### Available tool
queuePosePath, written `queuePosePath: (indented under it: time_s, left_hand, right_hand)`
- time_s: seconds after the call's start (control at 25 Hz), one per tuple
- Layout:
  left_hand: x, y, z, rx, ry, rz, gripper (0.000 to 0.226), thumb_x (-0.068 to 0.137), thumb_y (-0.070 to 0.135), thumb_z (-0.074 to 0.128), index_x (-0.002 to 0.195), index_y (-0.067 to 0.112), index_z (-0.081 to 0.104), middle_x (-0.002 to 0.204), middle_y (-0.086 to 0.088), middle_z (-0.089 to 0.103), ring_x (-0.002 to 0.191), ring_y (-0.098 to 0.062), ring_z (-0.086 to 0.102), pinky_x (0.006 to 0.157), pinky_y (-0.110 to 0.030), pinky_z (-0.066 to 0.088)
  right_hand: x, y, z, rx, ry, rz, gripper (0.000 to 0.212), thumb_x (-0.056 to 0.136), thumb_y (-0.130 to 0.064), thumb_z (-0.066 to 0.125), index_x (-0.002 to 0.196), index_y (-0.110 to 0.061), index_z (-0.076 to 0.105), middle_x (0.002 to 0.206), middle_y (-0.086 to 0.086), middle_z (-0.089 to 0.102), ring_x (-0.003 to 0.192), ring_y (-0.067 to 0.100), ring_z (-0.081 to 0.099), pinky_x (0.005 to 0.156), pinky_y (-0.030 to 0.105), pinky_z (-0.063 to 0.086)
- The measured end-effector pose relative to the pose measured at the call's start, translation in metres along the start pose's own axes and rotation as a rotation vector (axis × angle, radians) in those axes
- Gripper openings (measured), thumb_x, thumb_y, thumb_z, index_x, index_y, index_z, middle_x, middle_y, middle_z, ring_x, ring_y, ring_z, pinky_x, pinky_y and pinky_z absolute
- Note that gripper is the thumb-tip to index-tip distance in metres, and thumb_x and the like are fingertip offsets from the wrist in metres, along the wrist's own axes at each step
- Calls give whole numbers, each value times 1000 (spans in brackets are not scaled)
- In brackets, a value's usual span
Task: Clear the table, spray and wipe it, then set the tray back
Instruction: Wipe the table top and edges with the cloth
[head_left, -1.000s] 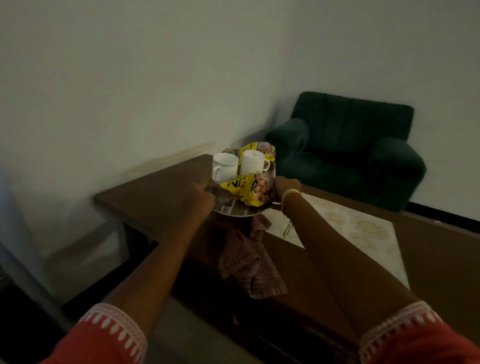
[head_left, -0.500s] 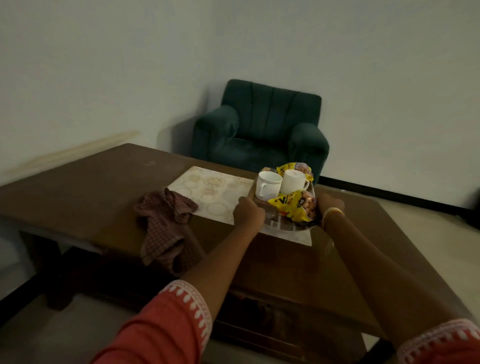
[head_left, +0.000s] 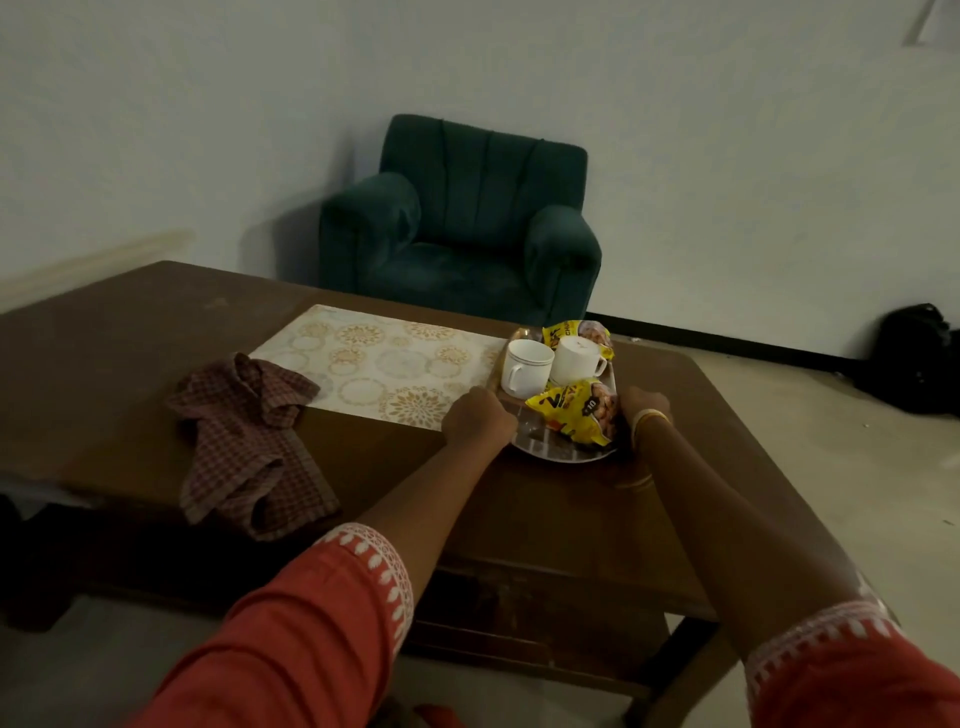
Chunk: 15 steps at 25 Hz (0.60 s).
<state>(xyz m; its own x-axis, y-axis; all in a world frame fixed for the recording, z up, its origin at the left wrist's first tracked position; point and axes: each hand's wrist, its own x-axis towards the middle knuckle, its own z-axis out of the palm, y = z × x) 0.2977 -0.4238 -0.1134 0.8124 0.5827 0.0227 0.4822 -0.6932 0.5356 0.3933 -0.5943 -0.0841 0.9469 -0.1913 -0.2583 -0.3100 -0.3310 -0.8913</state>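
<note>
Both hands closed on tray (head_left: 558, 453): left hand (head_left: 479, 415) at its left rim, right hand (head_left: 645, 407) at its right. Tray on table (head_left: 130, 332), beside mat (head_left: 384, 364), carrying two cups and two yellow snack packets.

I read little here: near yellow snack packet (head_left: 576, 413) on the tray (head_left: 556, 454) shows a big black "V" and a small round mark, maybe "10". Far yellow packet (head_left: 569, 332) has "CH..." letters, rest too blurred for me.
</note>
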Motion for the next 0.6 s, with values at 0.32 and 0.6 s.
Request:
queuePosePath:
  time_s: [0.32, 0.6]
  left_hand:
    - [-2, -76, -86, 15, 163, 194, 23, 92, 34, 51, 94, 14, 62, 94, -6, 67, 78, -18, 58, 68, -31, 47]
    - [2, -254, -196, -27, 390, 136, 17, 92, 16, 50, 96, 13, 66, 97, -11, 68, 84, -23, 60, 75, -33, 48]
  right_hand:
    - [-88, -51, 71, -299, 259, -910, 27, 93, -30, 53, 112, -12, 61, 117, 15, 55, 105, 30, 55, 88, 38, 44]
    - [-238, -41, 266, -360, -763, -1104, 48, 93, -33, 56, 139, -19, 47, 139, 13, 49, 126, 29, 48, 109, 41, 38]
